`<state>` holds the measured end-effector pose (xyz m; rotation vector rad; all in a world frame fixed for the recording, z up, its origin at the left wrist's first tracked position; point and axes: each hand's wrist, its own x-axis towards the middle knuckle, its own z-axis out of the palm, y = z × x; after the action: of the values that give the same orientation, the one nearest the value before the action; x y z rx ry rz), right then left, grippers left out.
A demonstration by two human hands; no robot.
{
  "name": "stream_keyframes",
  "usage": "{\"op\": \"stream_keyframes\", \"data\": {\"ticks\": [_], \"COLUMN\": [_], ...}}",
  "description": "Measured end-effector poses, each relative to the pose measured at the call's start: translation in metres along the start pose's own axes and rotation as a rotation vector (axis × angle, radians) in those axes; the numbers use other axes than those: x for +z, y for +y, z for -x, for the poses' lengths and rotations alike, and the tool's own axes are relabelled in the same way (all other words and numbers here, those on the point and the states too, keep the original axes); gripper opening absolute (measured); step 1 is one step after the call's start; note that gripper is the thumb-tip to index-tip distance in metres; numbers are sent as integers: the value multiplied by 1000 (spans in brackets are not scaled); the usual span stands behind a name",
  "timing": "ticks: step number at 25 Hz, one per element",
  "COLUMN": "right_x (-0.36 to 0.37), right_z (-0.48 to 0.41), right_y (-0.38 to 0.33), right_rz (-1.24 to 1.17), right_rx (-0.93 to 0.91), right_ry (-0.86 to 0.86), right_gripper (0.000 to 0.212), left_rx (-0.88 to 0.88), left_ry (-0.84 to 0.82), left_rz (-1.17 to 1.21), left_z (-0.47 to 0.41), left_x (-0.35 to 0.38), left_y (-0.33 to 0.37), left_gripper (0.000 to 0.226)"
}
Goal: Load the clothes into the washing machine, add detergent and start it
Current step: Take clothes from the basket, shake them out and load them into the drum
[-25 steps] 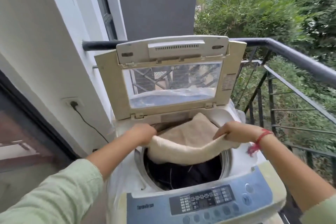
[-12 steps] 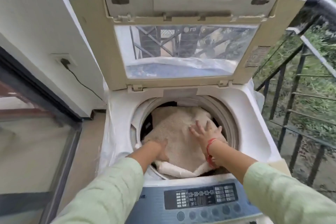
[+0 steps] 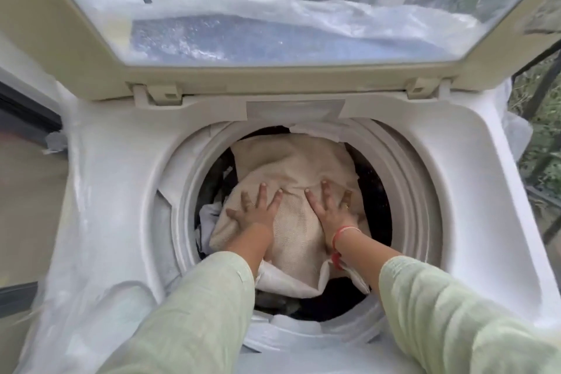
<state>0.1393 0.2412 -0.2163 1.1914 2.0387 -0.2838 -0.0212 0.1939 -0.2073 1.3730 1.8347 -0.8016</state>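
Cream towel (image 3: 291, 173) lying inside the washing machine drum (image 3: 403, 191), atop dark clothes (image 3: 334, 297). Left hand (image 3: 258, 212) and right hand (image 3: 331, 209) rest flat on the towel side by side, fingers spread apart. The glass-windowed lid (image 3: 91, 39) stands raised at the machine's rear edge.

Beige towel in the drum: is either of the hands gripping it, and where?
Nothing is gripped. The left hand and right hand lie flat, fingers spread, pressing down on the middle of the beige towel inside the drum.
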Motion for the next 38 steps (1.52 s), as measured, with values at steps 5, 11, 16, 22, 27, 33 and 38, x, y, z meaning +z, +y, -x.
{"op": "stream_keyframes", "data": {"ticks": [5,11,16,22,27,33,38], "right_x": [-9,-104,-157,-161,-119,-68,3], "right_z": [-2,52,142,281,350,354,260], "right_y": [8,41,42,-31,-168,-330,-407], "right_rz": [-11,-343,-550,-982,-1132,-856,-711], "right_rx": [-73,-245,-426,-638,-721,-817,-597], "right_ry": [-139,-276,54,340,269,75,-70], "right_gripper": [128,70,58,46,27,23,24], "left_rx": [-4,14,248,331,14,-261,-360], "left_ry": [-72,-182,274,1192,1233,903,545], "left_rz": [99,120,211,697,931,1082,1065], "left_z": [-4,67,172,317,376,370,320], "left_x": [7,-35,-70,5,167,351,427], "left_y": [4,-21,-63,-151,-250,-340,-366], "left_gripper": [148,101,58,36,37,47,30]}}
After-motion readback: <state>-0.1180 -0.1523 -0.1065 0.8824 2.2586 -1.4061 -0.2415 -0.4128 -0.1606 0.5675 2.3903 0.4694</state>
